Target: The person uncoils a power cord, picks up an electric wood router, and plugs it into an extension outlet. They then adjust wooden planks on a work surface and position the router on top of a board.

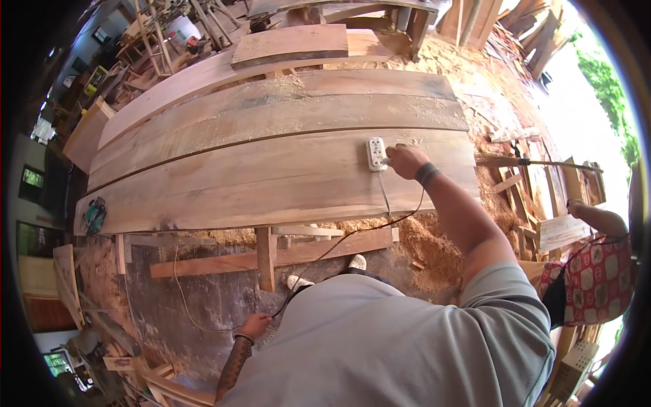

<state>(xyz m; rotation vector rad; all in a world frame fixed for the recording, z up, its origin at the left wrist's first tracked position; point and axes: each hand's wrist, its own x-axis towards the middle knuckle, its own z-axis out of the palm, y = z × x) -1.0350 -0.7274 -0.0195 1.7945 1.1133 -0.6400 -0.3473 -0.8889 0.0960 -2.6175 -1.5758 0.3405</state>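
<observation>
A white power strip lies on the near wooden plank, right of its middle, with its own cord hanging over the front edge. My right hand is closed at the strip's right side, on a plug whose body is mostly hidden by my fingers. A dark cord runs from that hand down across the bench front to my left hand. Low beside my body, my left hand is closed around the cord. At the plank's far left end sits a teal power tool, untouched.
More planks lie behind, dusted with shavings. Sawdust covers the floor. A timber support stands below the bench. A broom lies at right, near a co-worker in a red patterned shirt.
</observation>
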